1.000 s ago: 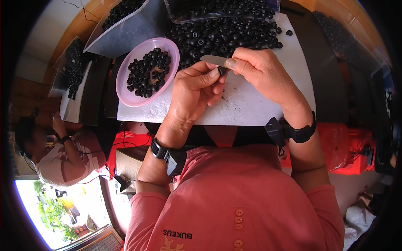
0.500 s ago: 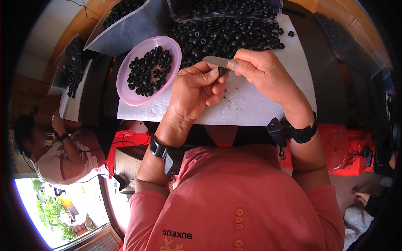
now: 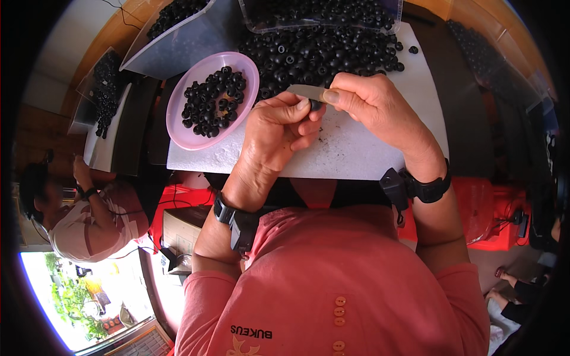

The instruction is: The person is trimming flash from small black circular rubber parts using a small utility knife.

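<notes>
My left hand [image 3: 276,127] pinches a small round black part [image 3: 315,105] between thumb and fingers; it resembles the hollow black pieces lying around. In my right hand [image 3: 371,107] is a small knife, its flat grey blade [image 3: 304,91] pointing left. The blade lies over the top of the black part, at or very near its edge. Beyond my hands spreads a heap of black hollow pieces [image 3: 314,56] on the white board [image 3: 362,151]. Left of my left hand, a pink oval dish [image 3: 175,118] holds more of these pieces.
A clear plastic bin [image 3: 178,56] of black pieces leans at the back left, another tub [image 3: 320,28] at the back middle. One loose piece [image 3: 413,50] sits near the board's right edge. A co-worker [image 3: 95,219] is at the left, beside another board. Red stools [image 3: 493,219] stand below the table.
Both hands stay nearly in place. The knife blade has dropped slightly with my right hand, and the black part has tilted or shifted a little in my left fingers.
</notes>
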Action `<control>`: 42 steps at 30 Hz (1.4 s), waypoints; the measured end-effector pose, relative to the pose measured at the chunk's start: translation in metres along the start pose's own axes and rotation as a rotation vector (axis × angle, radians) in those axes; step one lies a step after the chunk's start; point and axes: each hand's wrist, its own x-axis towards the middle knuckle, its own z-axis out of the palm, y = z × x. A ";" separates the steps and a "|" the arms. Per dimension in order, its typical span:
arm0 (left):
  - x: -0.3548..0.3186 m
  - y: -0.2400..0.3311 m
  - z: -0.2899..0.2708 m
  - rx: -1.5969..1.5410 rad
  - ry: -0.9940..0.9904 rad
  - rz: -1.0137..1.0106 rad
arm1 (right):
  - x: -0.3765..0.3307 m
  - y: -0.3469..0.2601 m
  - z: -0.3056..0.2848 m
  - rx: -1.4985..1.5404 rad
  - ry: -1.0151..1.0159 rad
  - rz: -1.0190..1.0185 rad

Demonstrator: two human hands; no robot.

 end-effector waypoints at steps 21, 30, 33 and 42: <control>0.002 -0.006 0.020 0.078 0.047 0.097 | 0.003 0.002 0.005 0.115 0.167 -0.005; -0.004 -0.009 0.033 0.250 0.108 0.254 | 0.002 0.000 0.006 0.256 0.180 0.105; -0.004 -0.006 0.036 0.254 0.138 0.236 | 0.002 0.000 0.004 0.193 0.185 0.113; 0.001 -0.001 0.021 0.119 0.053 0.157 | 0.001 0.000 0.000 0.129 0.124 0.133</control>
